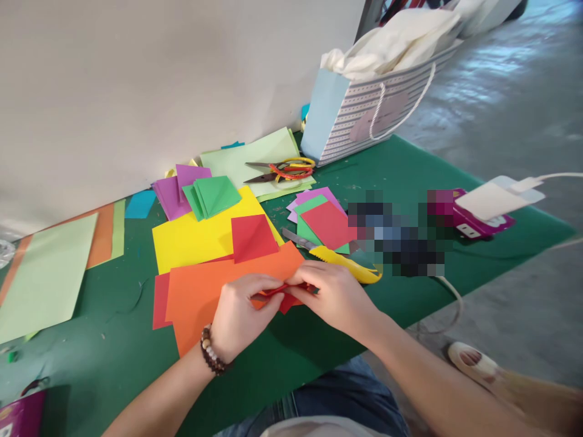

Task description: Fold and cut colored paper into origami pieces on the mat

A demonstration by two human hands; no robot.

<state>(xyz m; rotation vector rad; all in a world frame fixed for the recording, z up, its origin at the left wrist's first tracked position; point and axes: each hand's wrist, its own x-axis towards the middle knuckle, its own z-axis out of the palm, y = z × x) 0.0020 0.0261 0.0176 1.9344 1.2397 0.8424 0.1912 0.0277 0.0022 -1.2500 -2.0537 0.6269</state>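
Both hands meet near the table's front edge, pinching a small folded red paper (286, 301) between thumbs and fingers. My left hand (243, 312), with a beaded bracelet at the wrist, grips its left side. My right hand (334, 294) holds the right side, its fingertips touching those of the left. Orange sheets (200, 297) lie under and behind the hands. A yellow-handled cutter (348, 264) rests just beyond my right hand. Behind them are a red square (254, 238) and a yellow sheet (194, 240).
Green squares (218, 195), scissors (286, 170) and a striped bag (359, 115) stand or lie towards the wall. Pale green sheets (50, 273) are at left. A white power bank (494, 197) with a cable sits at right; a pixelated object lies nearer.
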